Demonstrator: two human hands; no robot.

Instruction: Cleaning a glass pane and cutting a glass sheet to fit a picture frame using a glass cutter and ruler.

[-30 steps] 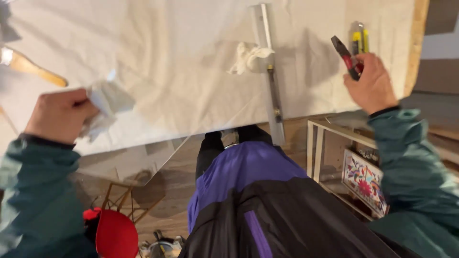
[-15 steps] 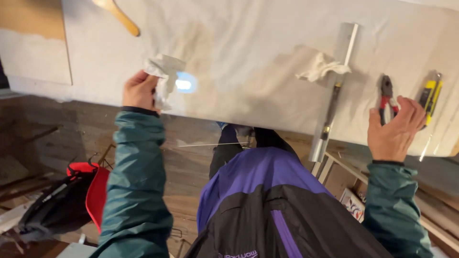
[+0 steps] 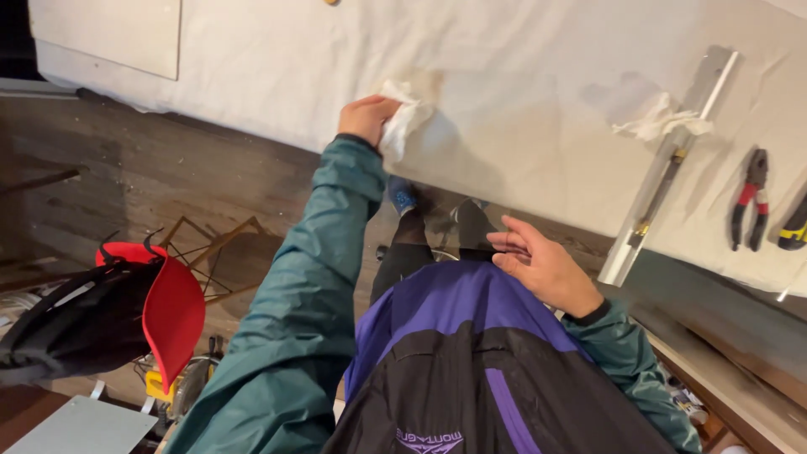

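Midway, a left hand [image 3: 367, 118] clamps a rag [image 3: 403, 122] against the white sheet [image 3: 521, 101]; below the sheet's edge, the right hand [image 3: 542, 267] hangs open, empty.

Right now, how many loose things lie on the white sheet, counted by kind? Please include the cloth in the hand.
White crumpled cloths: 2, one in the left hand at, one loose at
Long metal rails: 1
Red-handled pliers: 1
Yellow-and-black tools at the right edge: 1
Total: 5
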